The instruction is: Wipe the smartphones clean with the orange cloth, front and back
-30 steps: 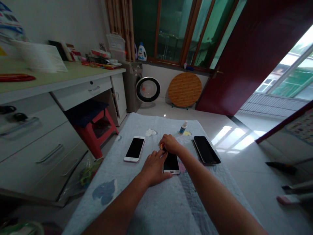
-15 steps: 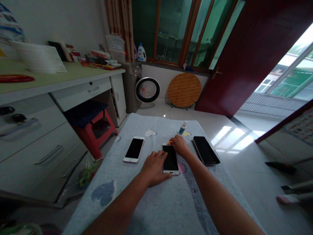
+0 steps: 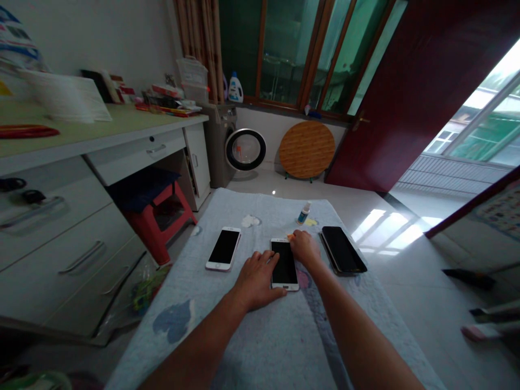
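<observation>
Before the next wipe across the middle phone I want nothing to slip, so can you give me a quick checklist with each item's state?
1. Middle phone lies flat on the blue cloth, screen up: ok.
2. Left hand presses on the phone's left edge to steady it: ok.
3. Right hand rests at the phone's upper right corner, with something small and orange at its fingertips: ok; what it is, cannot tell.
4. Small bottle stands upright beyond the right hand, apart from it: ok.
5. White phone and black phone lie apart from both hands: ok.
6. Screen free of smears: cannot tell.
</observation>
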Available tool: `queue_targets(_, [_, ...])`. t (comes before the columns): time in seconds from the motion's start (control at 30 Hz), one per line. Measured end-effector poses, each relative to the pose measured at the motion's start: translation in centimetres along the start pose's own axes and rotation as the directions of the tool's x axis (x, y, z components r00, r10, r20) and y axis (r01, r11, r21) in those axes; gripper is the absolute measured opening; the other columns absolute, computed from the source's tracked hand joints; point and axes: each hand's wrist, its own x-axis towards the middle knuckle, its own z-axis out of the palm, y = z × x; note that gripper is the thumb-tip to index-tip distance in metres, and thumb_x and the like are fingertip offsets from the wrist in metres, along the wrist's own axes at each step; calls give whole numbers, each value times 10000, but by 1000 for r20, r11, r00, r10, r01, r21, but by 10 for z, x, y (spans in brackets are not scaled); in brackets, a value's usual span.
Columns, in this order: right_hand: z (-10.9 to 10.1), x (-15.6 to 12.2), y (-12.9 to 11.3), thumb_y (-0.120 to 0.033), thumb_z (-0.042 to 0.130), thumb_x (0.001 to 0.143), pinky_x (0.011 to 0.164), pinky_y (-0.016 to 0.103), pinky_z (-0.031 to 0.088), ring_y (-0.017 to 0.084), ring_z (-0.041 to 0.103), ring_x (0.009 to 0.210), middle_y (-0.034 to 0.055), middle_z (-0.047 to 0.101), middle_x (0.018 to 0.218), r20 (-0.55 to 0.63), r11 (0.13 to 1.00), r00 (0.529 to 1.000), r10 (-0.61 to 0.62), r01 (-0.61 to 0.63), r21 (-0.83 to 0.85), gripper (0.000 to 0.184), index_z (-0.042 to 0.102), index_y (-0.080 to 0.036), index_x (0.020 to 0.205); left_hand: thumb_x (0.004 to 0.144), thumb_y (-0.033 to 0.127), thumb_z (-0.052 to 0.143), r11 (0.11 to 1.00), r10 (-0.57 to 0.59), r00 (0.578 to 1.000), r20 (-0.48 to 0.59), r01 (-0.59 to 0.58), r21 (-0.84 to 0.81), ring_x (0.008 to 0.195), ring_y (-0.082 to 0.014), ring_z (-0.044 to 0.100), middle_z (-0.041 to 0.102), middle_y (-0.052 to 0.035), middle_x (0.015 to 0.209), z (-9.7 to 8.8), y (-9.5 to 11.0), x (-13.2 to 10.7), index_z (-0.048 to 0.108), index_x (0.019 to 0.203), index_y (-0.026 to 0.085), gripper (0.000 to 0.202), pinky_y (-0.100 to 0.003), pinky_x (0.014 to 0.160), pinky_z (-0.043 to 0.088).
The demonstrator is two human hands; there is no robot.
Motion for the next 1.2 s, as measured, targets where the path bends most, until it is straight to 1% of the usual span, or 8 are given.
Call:
queue_targets(0.13, [-7,1,1,-308,445,940,759,257,392,194,601,923,118,649,984,-32,986,987,-159,161,39,284,684,-171,1009,686,615,637,1000,8,1000,-4,-8,-3,1183,-328,425,446,-89,1377,-1,1,-1,389,1389,214,847,-446,1011,372])
queue_targets(0.27, [-8,7,-15,-226,447,933,813,239,368,175,553,947,93,626,991,-54,914,916,-397,400,61,279,707,-206,1033,675,568,675,1000,-5,1000,-6,5,-21,1165,-311,437,461,-71,1355,-6,3,-2,394,1365,244,812,-432,991,377])
queue_targets(0.53, [0,16,-26,-229,481,919,827,265,354,184,513,909,94,589,993,17,843,843,-537,536,48,257,728,-226,991,669,586,689,1000,4,1000,-8,-4,-8,1115,-310,464,485,-60,1316,-7,4,-2,489,1293,274,725,-433,946,401])
queue_targets(0.6, [-1,15,-24,-209,498,907,833,270,352,179,511,895,89,586,990,51,805,803,-593,591,59,246,731,-227,981,676,584,686,1000,13,999,-29,-13,4,1116,-311,465,480,-59,1330,-7,4,-3,498,1287,272,712,-437,940,406])
queue_targets(0.73, [-5,12,-24,-195,543,878,836,282,356,184,505,902,92,583,960,143,696,684,-715,716,58,208,737,-218,951,693,563,680,999,22,999,-30,-20,48,1131,-318,469,472,-70,1360,-8,8,-3,499,1288,261,691,-448,949,400])
queue_targets(0.8, [-8,12,-26,-195,557,870,835,280,363,189,503,924,94,584,961,167,668,654,-738,743,43,198,738,-222,944,707,555,669,997,16,1000,-15,-15,70,1120,-318,482,486,-79,1353,-9,11,-3,506,1279,252,667,-451,943,402])
queue_targets(1.0, [-15,24,-42,-221,573,859,805,283,398,226,496,953,112,585,1013,132,739,745,-653,666,-105,192,741,-230,952,728,554,653,995,-12,1000,-3,12,97,1083,-324,511,557,-97,1263,-8,14,-4,507,1263,229,643,-457,906,412])
queue_targets(1.2, [-17,22,-47,-218,584,848,794,287,404,229,501,947,132,588,1030,180,688,701,-689,712,-138,171,739,-188,913,727,561,655,994,0,1000,-25,3,108,1085,-320,514,553,-100,1272,-6,14,-4,498,1256,222,647,-463,903,411])
